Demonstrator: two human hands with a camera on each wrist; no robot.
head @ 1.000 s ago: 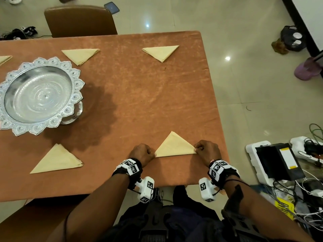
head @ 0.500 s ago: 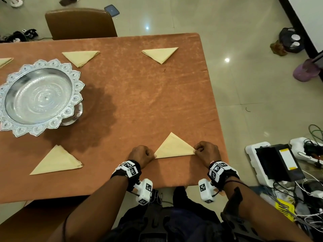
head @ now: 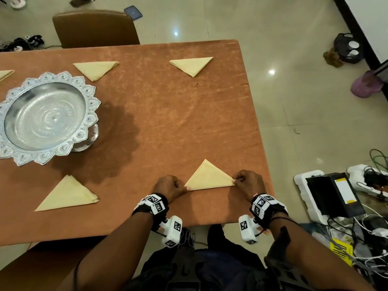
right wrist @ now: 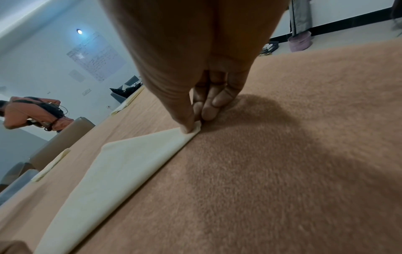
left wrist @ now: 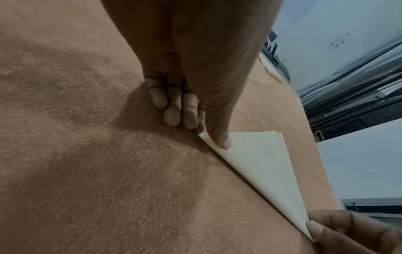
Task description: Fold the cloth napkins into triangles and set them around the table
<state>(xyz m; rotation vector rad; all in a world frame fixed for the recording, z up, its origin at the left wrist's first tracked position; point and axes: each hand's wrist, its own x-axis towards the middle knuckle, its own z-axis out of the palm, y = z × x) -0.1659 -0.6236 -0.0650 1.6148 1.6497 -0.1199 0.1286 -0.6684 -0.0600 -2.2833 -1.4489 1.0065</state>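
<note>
Nearest, at the counter's (head: 147, 114) front edge, both hands work one folded napkin (head: 209, 177), a pale yellow triangle lying flat on the brown cloth with its long edge toward the person and its apex pointing away. At its left corner, the left hand (head: 169, 185) has its grip pressed together on the cloth: in the left wrist view the thumb (left wrist: 219, 130) lies on top of the corner with the other fingers curled tight beside it. The right hand (head: 248, 182) grips the right corner the same way, and the right wrist view shows the thumb (right wrist: 185, 118) pinching the napkin's tip against the curled fingers. Left of them, also near the front edge and well apart from the hands, lies a second folded triangle (head: 68, 194), apex pointing away. Farther in, on the left side, stands a silver pedestal tray (head: 45, 116) with a scalloped, ornate rim. Beyond it, along the far edge, two more triangles lie with their points toward the person, one behind the tray (head: 95, 69) and one near the far right corner (head: 192, 65); the tip of another napkin (head: 5, 74) shows at the left border. A brown chair (head: 94, 28) stands behind the far edge, and boxes with tangled cables (head: 336, 196) lie on the tiled floor to the right.
</note>
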